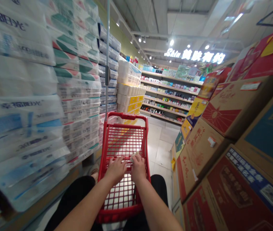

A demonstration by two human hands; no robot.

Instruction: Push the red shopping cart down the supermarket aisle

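Note:
Both my hands rest side by side on the red grid of a red plastic shopping cart (124,116), fingers curled over it. My left hand (115,170) lies just left of my right hand (137,167). A small pale item (133,156) sits at the fingers of my right hand, too small to name. Below my hands, white packaged goods (118,195) show through the mesh. A thin metal pole (107,64) rises from the cart's far left corner.
Tall stacks of wrapped tissue packs (23,106) line the left of the aisle. Printed cardboard cartons (232,106) are piled high on the right. Ahead, a tiled floor (159,150) runs to store shelves (166,96) of small boxed products. My dark-clad legs show below the cart.

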